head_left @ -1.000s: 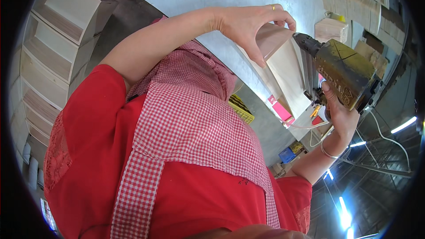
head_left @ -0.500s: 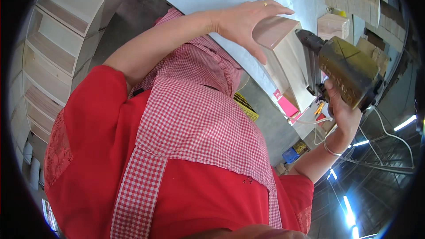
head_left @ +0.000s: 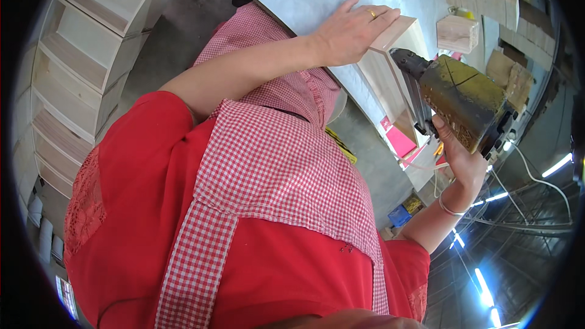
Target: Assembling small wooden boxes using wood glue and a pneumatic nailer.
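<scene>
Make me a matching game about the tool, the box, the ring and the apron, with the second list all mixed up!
Things:
1. tool
2. box
3. ring
4. apron

Clues:
A. gold, on a finger
B. red and white checks
C. held in the right hand
D. pale wood, at the left hand's fingertips

Right pairs: 1-C, 2-D, 3-A, 4-B
</scene>
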Demonstrator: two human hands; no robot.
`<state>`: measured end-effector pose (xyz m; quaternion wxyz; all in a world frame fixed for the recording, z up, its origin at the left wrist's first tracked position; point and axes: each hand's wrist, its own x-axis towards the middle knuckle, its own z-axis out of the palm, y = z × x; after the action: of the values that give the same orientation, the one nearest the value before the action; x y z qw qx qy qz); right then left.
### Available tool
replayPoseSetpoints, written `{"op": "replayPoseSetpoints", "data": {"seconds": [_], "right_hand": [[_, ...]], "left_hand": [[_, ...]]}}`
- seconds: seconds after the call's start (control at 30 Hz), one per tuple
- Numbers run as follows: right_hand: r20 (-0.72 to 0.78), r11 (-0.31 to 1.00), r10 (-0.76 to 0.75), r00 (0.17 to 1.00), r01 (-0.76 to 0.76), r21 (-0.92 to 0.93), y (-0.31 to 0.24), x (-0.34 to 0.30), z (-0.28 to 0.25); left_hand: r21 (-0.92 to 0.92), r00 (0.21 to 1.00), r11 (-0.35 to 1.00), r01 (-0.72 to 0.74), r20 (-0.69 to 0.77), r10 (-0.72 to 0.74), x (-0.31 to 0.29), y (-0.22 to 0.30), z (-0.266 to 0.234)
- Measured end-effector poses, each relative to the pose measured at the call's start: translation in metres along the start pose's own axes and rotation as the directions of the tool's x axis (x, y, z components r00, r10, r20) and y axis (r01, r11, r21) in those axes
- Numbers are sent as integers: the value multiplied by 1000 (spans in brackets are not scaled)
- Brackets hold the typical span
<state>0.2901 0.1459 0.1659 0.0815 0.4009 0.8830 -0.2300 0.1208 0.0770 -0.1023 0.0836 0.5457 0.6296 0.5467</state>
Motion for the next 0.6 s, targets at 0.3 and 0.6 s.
{"op": "replayPoseSetpoints", "data": {"seconds": [0.3,0.6], "right_hand": [[21,996,-46,999,47,-78,-5,8,2],[-122,995,-64,990,73,63,6,-3,3]], "left_hand": [[31,1000,1000,-1,2,1,-1,-2,0],[36,999,999,-40,0,40,1,-3,-2]]}}
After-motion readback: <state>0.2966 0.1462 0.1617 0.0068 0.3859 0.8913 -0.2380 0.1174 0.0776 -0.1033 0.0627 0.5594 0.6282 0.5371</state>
